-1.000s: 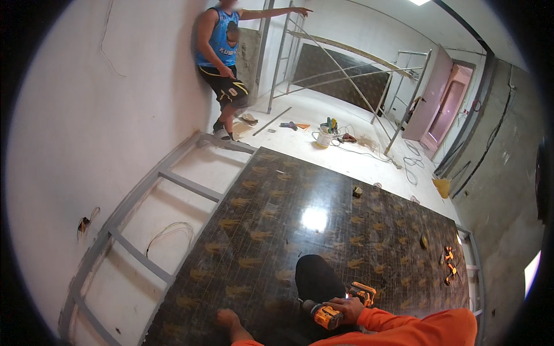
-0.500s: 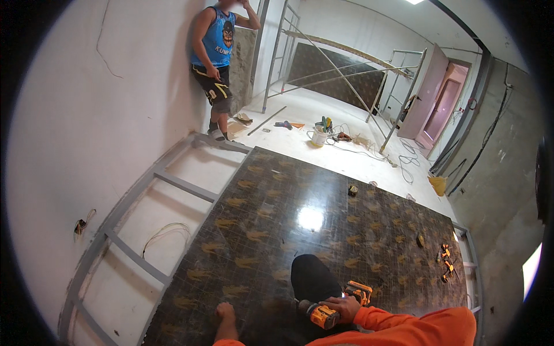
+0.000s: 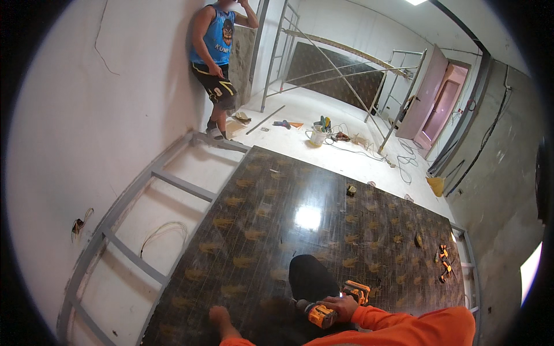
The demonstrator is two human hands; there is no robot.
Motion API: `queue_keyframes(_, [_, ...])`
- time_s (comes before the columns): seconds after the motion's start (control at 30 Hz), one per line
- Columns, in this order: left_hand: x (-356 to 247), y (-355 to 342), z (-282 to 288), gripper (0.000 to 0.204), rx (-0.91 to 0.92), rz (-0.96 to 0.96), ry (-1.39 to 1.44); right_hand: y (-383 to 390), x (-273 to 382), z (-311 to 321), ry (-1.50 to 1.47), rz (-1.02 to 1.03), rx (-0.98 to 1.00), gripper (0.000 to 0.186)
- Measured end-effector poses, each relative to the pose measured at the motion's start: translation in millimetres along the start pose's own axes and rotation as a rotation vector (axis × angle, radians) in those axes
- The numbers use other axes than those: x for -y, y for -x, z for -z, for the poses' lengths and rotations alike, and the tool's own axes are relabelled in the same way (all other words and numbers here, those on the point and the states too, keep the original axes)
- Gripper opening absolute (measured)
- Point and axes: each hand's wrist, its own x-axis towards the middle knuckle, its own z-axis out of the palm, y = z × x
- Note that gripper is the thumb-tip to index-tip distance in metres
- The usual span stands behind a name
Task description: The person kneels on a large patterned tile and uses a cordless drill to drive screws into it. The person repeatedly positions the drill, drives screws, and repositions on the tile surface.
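My right hand [image 3: 341, 305] grips a yellow and black cordless drill [image 3: 329, 308], held low over a dark glossy panel [image 3: 300, 219] that lies on a grey metal frame [image 3: 179, 184]. The drill's nose points left toward my left hand [image 3: 219, 318], whose fingers rest flat on the panel near its near edge. Both sleeves are orange. My dark-clad knee [image 3: 311, 277] kneels on the panel just above the drill.
A person in a blue sleeveless shirt [image 3: 218, 63] leans on the white wall at the far left corner. Scaffolding [image 3: 340, 63], a white bucket [image 3: 317, 136], loose cables and tools lie on the floor beyond. Small orange tools [image 3: 443, 262] lie at the panel's right edge.
The view has dropped slightly. The person at the wall has lowered the outstretched arm and raised a hand to the head. My hands and the drill stay nearly in place.
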Motion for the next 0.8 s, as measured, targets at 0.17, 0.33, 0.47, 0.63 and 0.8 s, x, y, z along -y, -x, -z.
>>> queue_keyframes(0.17, [27.6, 34.9, 6.6, 0.049, -0.157, -0.300, -0.130, -1.4, 0.7, 2.0, -0.072, -0.011, -0.001, 0.076])
queue_keyframes(0.33, [15.5, 65.0, -50.5, 0.067, -0.171, -0.225, -0.251, -5.7, 0.9, 6.9, -0.086, 0.000, 0.013, 0.078])
queue_keyframes(0.47, [5.6, 69.1, -75.2, 0.080, -0.102, -0.235, -0.172, -9.1, 2.1, 9.2, -0.067, 0.002, 0.034, 0.074])
queue_keyframes(0.63, [7.7, 81.7, -56.6, 0.074, -0.016, -0.274, -0.206, -10.0, 2.9, 8.5, -0.087, 0.009, 0.011, 0.073])
queue_keyframes(0.8, [-11.6, 101.4, -35.8, 0.056, 0.481, -0.380, -0.017, -18.7, -8.1, 4.9, -0.065, 0.053, 0.027, 0.070])
